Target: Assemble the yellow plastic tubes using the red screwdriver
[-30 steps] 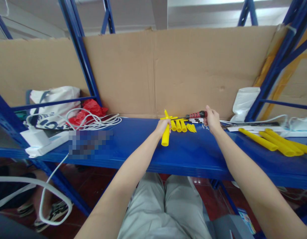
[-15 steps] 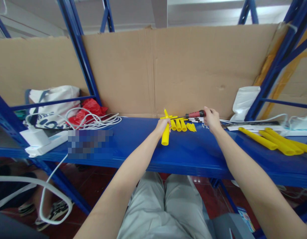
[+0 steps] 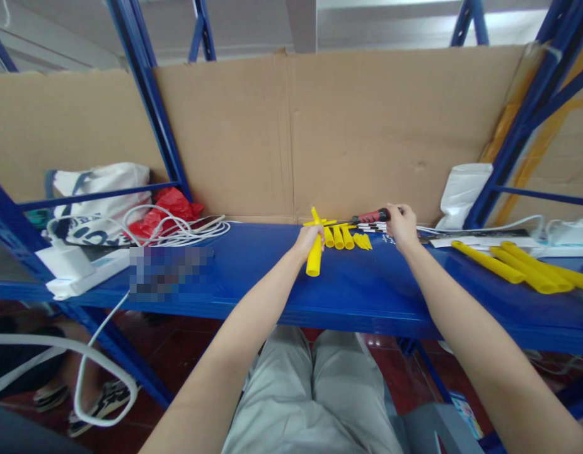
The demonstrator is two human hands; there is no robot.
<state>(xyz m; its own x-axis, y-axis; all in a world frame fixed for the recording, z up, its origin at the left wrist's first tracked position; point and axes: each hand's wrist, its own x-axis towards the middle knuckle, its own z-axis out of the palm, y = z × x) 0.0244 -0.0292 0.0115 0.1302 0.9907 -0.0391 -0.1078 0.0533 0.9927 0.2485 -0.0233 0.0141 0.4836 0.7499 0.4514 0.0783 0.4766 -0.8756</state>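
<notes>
My left hand (image 3: pixel 311 241) is closed around a yellow plastic tube (image 3: pixel 314 263), whose wide open end faces me and whose narrower far end carries a crosspiece. In my right hand (image 3: pixel 403 226) is the end of a screwdriver (image 3: pixel 370 217) with a red and black handle. Its thin shaft points left to the far end of the held tube; the exact contact of the tip is too small to make out. Just right of my left hand lie several yellow tubes with crosspieces (image 3: pixel 339 238) and a small pile of flat yellow pieces (image 3: pixel 362 241).
Several longer yellow tubes (image 3: pixel 532 268) lie on the blue shelf (image 3: pixel 367 290) at the right. White cables (image 3: pixel 191 233), a power strip (image 3: pixel 95 271) and a cloth bag (image 3: pixel 104 195) occupy the left. A cardboard panel (image 3: pixel 367 139) stands behind. At the lower left, another person's shoe (image 3: pixel 112 398) shows.
Hardly anything differs. My right hand and the screwdriver handle have turned or shifted very slightly, while the left hand keeps its grip on the yellow tube.
</notes>
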